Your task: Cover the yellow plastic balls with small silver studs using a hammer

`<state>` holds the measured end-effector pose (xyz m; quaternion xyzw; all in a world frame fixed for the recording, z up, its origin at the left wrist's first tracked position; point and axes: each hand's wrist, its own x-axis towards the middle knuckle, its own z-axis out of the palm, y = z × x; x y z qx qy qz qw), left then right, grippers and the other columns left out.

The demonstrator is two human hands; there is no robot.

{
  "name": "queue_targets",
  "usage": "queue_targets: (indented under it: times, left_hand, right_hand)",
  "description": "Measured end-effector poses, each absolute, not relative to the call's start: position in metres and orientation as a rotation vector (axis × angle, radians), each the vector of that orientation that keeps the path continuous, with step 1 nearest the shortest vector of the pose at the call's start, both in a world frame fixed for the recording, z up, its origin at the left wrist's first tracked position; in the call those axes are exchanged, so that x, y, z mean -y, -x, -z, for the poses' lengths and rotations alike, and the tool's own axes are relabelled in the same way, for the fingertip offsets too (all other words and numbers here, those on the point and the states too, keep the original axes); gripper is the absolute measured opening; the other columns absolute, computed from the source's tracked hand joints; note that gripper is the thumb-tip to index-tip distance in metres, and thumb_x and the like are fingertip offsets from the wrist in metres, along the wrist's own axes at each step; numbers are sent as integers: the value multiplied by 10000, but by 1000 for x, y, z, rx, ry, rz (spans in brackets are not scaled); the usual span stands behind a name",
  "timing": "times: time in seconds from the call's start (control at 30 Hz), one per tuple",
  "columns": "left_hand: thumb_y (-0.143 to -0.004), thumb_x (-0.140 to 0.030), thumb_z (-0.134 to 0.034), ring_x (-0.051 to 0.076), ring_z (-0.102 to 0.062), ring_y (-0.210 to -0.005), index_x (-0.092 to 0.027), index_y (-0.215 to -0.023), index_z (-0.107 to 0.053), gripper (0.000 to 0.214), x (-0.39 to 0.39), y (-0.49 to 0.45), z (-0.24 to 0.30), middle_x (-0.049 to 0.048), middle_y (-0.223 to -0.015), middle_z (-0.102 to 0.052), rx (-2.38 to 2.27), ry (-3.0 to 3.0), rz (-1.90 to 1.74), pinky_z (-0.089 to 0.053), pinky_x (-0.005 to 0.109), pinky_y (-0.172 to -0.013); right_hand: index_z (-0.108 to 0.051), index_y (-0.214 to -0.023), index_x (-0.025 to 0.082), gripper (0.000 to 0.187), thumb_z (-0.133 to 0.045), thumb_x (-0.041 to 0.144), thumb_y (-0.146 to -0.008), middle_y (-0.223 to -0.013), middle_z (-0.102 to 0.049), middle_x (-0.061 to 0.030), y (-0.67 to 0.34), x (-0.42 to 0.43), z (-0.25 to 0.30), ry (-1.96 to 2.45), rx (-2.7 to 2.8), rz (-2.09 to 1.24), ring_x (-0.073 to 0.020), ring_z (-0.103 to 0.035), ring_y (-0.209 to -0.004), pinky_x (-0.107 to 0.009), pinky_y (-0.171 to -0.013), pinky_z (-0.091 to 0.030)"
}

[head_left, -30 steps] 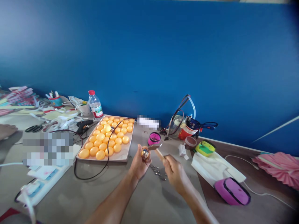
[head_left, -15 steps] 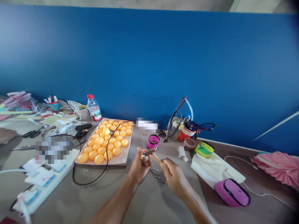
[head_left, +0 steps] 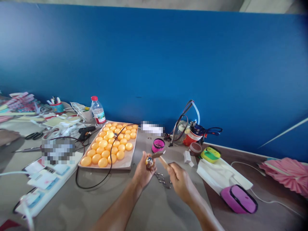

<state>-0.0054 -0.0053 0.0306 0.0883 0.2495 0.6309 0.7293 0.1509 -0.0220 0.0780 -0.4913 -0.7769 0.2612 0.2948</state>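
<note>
My left hand [head_left: 143, 171] is closed round a small orange ball [head_left: 149, 161] with shiny metal beads on its face. My right hand [head_left: 180, 180] grips the wooden handle of a small tool [head_left: 160, 158] whose metal tip rests at the ball. Both hands hover just above the table [head_left: 144, 211]. Several loose metal beads [head_left: 161, 178] lie on the table between and under my hands. A tray [head_left: 125, 164] of several orange balls [head_left: 109, 147] sits to the left of my left hand.
A pink cup [head_left: 158, 145] stands behind the hands. Jars and tubing [head_left: 190, 130] line the blue wall. A water bottle [head_left: 97, 110], glue gun [head_left: 84, 131], black cable [head_left: 96, 183], white sheets [head_left: 221, 171] and a pink pouch [head_left: 238, 199] are around.
The view has shifted slightly. My hands, the ball and the tool stay together in almost the same place.
</note>
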Motion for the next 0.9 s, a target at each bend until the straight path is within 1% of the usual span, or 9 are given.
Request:
queue_targets:
  times: [0.1, 0.2, 0.27, 0.43, 0.5, 0.6, 0.7, 0.77, 0.9]
  left_hand:
    - [-738, -545, -590, 65, -373, -394, -168, -728, -514, 384, 5, 6, -30, -38, -502, -491, -565, -201, -1413, -278, 203, -462]
    - [-747, -558, -569, 65, -401, -418, -170, -746, -517, 392, 5, 6, -28, -10, -603, -564, -521, -245, -1433, -287, 205, -476]
    - [-748, -564, -563, 64, -408, -427, -170, -752, -519, 396, 5, 7, -26, -4, -635, -580, -502, -251, -1429, -291, 205, -483]
    - [-734, -511, -618, 60, -394, -424, -160, -751, -531, 363, 4, 8, -24, -49, -513, -484, -497, -186, -1449, -288, 200, -487]
    - [-743, -527, -598, 67, -402, -430, -160, -762, -535, 373, 4, 8, -26, -40, -530, -499, -488, -197, -1437, -295, 207, -492]
    - [-759, -544, -566, 61, -398, -424, -162, -777, -534, 383, 4, 7, -29, -13, -623, -568, -521, -197, -1411, -299, 214, -492]
    - [-764, -508, -583, 74, -408, -428, -165, -753, -533, 348, 5, 5, -29, -38, -521, -498, -513, -192, -1410, -300, 214, -497]
    - [-765, -484, -596, 79, -418, -439, -167, -744, -537, 324, 5, 5, -28, -42, -499, -476, -490, -209, -1420, -300, 213, -500]
    - [-772, -495, -579, 77, -443, -483, -165, -760, -550, 331, 6, 6, -26, -2, -662, -571, -410, -270, -1415, -315, 221, -520]
  right_hand:
    - [-422, -660, 202, 287, -334, 323, -905, -596, -495, 3, -152, 22, -78, 1327, 2108, -683, -125, -440, -528, -230, -482, -293]
    - [-445, -707, 200, 283, -316, 342, -915, -599, -494, 9, -154, 23, -81, 1308, 2063, -742, -123, -439, -535, -223, -492, -307]
    - [-451, -725, 199, 289, -304, 354, -919, -602, -491, 10, -154, 23, -82, 1305, 2044, -768, -123, -436, -537, -221, -496, -312]
    - [-434, -668, 200, 298, -333, 349, -905, -582, -479, 11, -150, 24, -80, 1332, 2119, -802, -123, -422, -532, -224, -490, -289]
    - [-443, -692, 200, 299, -321, 364, -909, -578, -471, 17, -151, 24, -80, 1328, 2080, -841, -120, -417, -526, -223, -489, -288]
    - [-461, -747, 198, 298, -294, 378, -915, -579, -462, 23, -153, 24, -81, 1322, 2009, -873, -119, -415, -518, -221, -487, -290]
    - [-419, -671, 201, 289, -321, 350, -899, -558, -445, 25, -154, 21, -79, 1350, 2057, -845, -116, -397, -510, -224, -479, -269]
    - [-391, -638, 204, 295, -334, 344, -891, -541, -435, 27, -154, 20, -78, 1365, 2079, -848, -113, -387, -500, -224, -473, -262]
    - [-456, -725, 197, 304, -296, 378, -909, -575, -466, 21, -156, 19, -79, 1328, 1991, -890, -115, -413, -505, -219, -475, -288]
